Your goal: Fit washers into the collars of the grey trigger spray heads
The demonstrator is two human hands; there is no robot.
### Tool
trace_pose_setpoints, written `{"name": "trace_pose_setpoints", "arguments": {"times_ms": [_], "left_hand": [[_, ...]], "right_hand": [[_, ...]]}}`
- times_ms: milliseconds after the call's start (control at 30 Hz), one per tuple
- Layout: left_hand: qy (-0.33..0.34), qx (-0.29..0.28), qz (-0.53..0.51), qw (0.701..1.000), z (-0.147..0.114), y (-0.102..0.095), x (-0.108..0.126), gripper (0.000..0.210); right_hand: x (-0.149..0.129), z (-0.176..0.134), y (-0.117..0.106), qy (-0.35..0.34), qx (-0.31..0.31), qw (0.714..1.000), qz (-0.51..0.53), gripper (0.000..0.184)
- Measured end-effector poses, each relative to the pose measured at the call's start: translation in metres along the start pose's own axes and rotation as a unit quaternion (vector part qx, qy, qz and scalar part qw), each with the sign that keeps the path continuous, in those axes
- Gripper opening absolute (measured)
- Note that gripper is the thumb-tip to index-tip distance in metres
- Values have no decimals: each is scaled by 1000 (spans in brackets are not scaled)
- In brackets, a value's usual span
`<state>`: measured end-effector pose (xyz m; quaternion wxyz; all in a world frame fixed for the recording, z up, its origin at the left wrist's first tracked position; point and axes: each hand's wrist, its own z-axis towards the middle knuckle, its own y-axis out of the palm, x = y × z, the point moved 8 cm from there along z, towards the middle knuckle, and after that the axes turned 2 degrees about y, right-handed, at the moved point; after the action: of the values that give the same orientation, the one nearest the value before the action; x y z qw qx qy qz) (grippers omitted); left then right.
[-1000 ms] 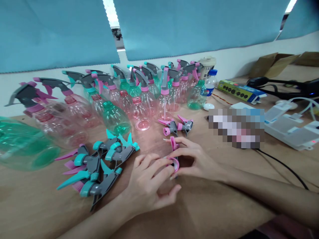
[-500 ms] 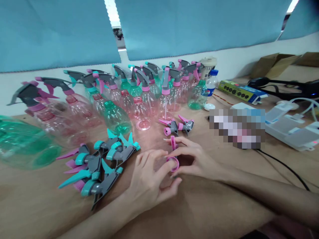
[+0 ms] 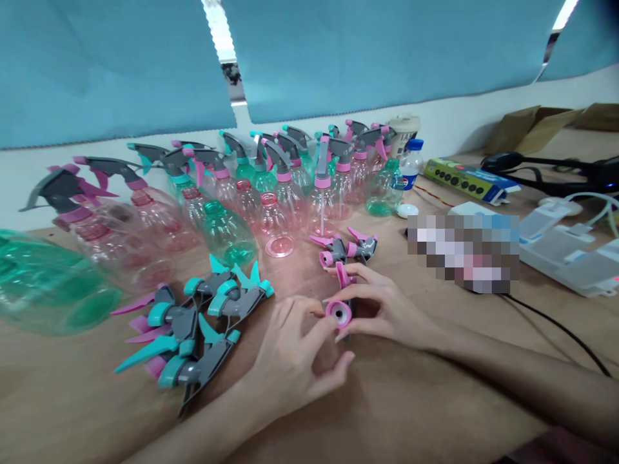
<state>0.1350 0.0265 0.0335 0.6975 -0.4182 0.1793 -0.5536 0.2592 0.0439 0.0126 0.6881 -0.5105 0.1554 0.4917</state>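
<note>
Loosely curled left fingers (image 3: 319, 332), right fingers (image 3: 360, 293) gripping sprayer (image 3: 344, 317)

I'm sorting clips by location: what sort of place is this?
Probably an indoor work area, perhaps a small workshop, though an ordinary room is possible. Spray bottles crowd the brown tabletop, loose sprayer heads lie in a pile, and an open cardboard box sits at the back.
</note>
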Motion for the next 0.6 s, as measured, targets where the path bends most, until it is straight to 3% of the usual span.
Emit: {"name": "trace_pose_setpoints", "arguments": {"times_ms": [133, 300, 600], "left_hand": [[8, -24, -40, 999, -1, 2, -1, 31], [-19, -37, 1, 999, 0, 6, -6, 42], [-21, -8, 24, 999, -1, 4, -4, 35]], "right_hand": [[1, -1, 0, 2, -1, 1000, 10, 28], [-1, 1, -6, -4, 14, 1000, 18, 30], [0, 0, -5, -4, 12, 1000, 2, 32]]}}
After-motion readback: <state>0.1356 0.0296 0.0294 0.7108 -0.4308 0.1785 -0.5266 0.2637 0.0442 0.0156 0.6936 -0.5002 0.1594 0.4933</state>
